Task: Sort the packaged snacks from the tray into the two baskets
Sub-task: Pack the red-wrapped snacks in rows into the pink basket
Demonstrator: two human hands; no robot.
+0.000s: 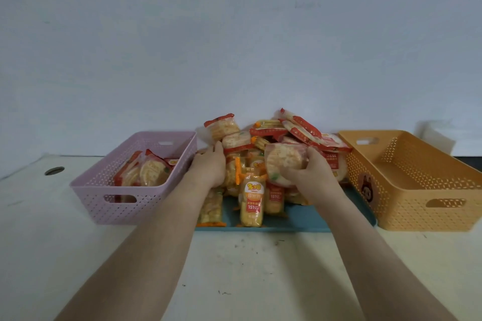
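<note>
We see the snacks heaped in a tall pile (pixel 263 133) on a teal tray (pixel 307 216), mostly round cracker packs with red ends at the top and long yellow packs lower down. One long yellow pack (pixel 251 200) lies at the front of the heap, its end towards us. Our right hand (pixel 313 172) has its fingers curled round a round cracker pack (pixel 283 161), which it holds against the front of the pile, just above the tray. Our left hand (pixel 208 167) rests on the left side of the heap with its back to us. Its fingers are hidden behind it, so we cannot tell whether it grips anything.

Just left of the tray stands a pink basket (pixel 86 185), which holds a few red-ended packs (pixel 146 172). Our left forearm crosses in front of the basket's right corner. Just right of the tray stands an orange basket (pixel 407 211) with a brown cartoon sticker (pixel 367 185) on its side wall.

All of this rests on a pale, scuffed table (pixel 247 268), which has a round cable hole (pixel 54 171) far to the left. Behind it rises a plain light wall (pixel 234 34), and a white object (pixel 438 138), too blurred to make out, sits behind the orange basket.
</note>
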